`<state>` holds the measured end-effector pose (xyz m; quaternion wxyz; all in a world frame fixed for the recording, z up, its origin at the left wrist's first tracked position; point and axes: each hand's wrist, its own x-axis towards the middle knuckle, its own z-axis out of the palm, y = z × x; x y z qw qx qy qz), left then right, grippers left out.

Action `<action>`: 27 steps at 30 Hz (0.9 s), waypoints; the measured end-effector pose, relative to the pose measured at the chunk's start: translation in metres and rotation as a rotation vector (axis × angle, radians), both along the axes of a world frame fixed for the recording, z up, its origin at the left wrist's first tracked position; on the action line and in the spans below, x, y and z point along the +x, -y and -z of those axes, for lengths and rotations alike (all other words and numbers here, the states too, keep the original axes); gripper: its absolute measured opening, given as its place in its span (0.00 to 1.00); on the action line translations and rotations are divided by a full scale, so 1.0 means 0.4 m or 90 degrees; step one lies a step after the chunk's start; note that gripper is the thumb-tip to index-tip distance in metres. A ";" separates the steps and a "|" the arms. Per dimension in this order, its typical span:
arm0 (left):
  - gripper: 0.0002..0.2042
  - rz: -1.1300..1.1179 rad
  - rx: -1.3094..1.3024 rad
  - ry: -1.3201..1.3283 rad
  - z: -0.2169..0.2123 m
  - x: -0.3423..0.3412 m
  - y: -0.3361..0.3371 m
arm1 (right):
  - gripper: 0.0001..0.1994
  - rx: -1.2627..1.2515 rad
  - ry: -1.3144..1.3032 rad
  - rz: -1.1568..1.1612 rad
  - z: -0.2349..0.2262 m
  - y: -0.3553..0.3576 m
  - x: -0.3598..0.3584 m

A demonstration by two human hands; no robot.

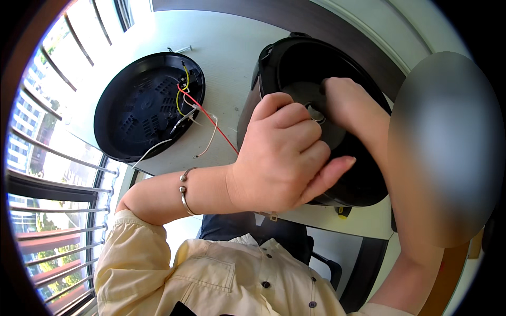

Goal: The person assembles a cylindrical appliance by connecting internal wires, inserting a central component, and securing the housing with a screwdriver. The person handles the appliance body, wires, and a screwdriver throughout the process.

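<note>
Black housing: the deep round shell (363, 184) lies open at the centre right of the frame, on the white table (226, 47)
Left hand: (290, 152) mid-frame, in front of the housing, fingers curled and thumb sticking out toward the right; whether anything is pinched inside the curl I cannot tell
Right hand: (345, 105) reaching into the housing at the upper right, fingers bent; the fingertips are hidden, so I cannot tell what they grip
Housing handling: probably stiff plastic, bulky yet fairly light, its glossy wall likely slippery; best held by the rim, one hand at each side
Grey inner plate: (300, 92) seen past the hands, likely rigid, with a shiny round part (316, 113) near its middle
Slotted cover: (124, 97) black and round, upper left, apart from the housing; likely light, thin and easy to crack, best taken by its raised edge
Red wire: (219, 129) from the cover toward the left wrist, soft, best not pulled
Yellow wire: (179, 102) on the cover, bendable, its ends probably delicate
</note>
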<state>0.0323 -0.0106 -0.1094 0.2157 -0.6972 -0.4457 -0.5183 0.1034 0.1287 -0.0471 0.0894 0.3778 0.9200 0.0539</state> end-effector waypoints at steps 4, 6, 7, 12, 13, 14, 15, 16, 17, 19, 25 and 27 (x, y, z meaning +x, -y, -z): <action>0.10 0.019 -0.007 -0.011 0.005 -0.003 0.003 | 0.15 -0.135 0.028 0.014 0.036 -0.051 -0.002; 0.11 0.047 -0.016 -0.022 0.002 -0.016 0.008 | 0.18 -0.138 0.004 -0.008 0.046 -0.051 -0.001; 0.11 0.066 -0.018 -0.028 0.002 -0.024 0.010 | 0.18 -0.129 0.007 -0.012 0.048 -0.051 0.001; 0.17 0.080 -0.052 -0.069 -0.007 -0.071 0.023 | 0.21 -0.116 0.006 -0.030 0.057 -0.045 0.006; 0.18 0.072 -0.066 -0.073 -0.009 -0.081 0.025 | 0.20 -0.122 -0.007 -0.034 0.059 -0.046 0.011; 0.18 0.062 -0.080 -0.080 -0.011 -0.092 0.027 | 0.20 -0.127 -0.022 -0.042 0.060 -0.048 0.015; 0.19 0.052 -0.095 -0.087 -0.014 -0.103 0.030 | 0.19 -0.133 -0.036 -0.048 0.060 -0.052 0.014; 0.22 0.064 -0.128 -0.108 -0.017 -0.114 0.034 | 0.19 -0.148 -0.023 -0.035 0.059 -0.056 0.009; 0.22 0.068 -0.141 -0.116 -0.018 -0.119 0.038 | 0.18 -0.164 -0.009 -0.026 0.057 -0.060 0.000; 0.24 0.076 -0.167 -0.133 -0.018 -0.121 0.048 | 0.16 -0.180 0.006 -0.033 0.053 -0.063 -0.012; 0.24 0.043 -0.234 -0.168 -0.016 -0.123 0.070 | 0.13 -0.211 0.006 -0.009 0.051 -0.056 -0.051; 0.23 0.081 -0.213 -0.180 -0.022 -0.113 0.061 | 0.13 -0.169 -0.003 0.048 0.029 -0.053 -0.004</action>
